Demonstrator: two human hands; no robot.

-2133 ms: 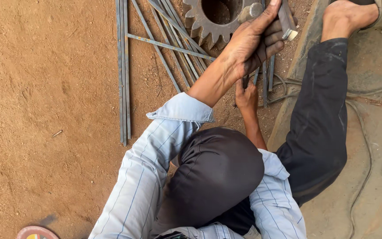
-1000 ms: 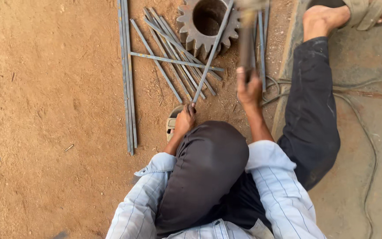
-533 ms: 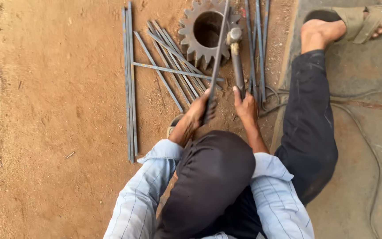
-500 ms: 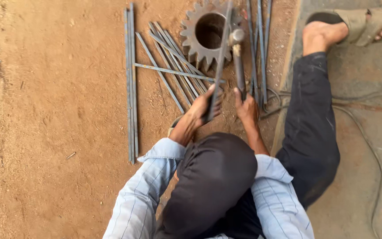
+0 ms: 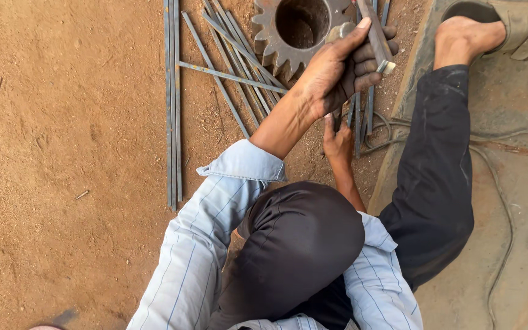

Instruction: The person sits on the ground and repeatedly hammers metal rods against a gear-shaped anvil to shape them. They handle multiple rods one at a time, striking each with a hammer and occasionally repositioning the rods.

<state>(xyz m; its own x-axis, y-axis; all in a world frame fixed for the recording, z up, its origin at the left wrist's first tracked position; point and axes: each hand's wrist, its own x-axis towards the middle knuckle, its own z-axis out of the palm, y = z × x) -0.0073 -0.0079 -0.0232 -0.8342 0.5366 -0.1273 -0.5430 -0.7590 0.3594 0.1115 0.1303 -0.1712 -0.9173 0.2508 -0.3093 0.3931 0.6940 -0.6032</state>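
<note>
Head camera looks down on a person crouched over sandy brown ground. A dark cap [image 5: 294,244] hides the head, and striped pale blue sleeves [image 5: 203,244] reach forward.

On the left of the picture, the left hand [image 5: 343,70] is raised over the ground. Its grip is wrapped tight around a short brown bar [image 5: 375,33] that looks like a tool handle. The thumb lies along the top and the fingers [image 5: 371,64] curl under it. The bar has a pale end that pokes out past the fingers. I cannot tell what kind of tool it is.

Lower down, the right hand [image 5: 337,137] is close to the ground, just under the left hand. It touches some thin metal rods [image 5: 362,116] lying there. I cannot tell if its grip is closed on a rod or just resting, because the other hand covers part of it.

A big rusty gear wheel [image 5: 294,30] with a round hole lies on the sand just beside the left hand. Many long thin rods [image 5: 227,76] lie crossed over each other next to the gear. 2 straight rods [image 5: 172,104] lie side by side further left.

A bare foot [image 5: 465,40] in a sandal [image 5: 520,30] rests on a grey slab [image 5: 520,153] to the right. A thin wire [image 5: 502,201] snakes across that slab.
</note>
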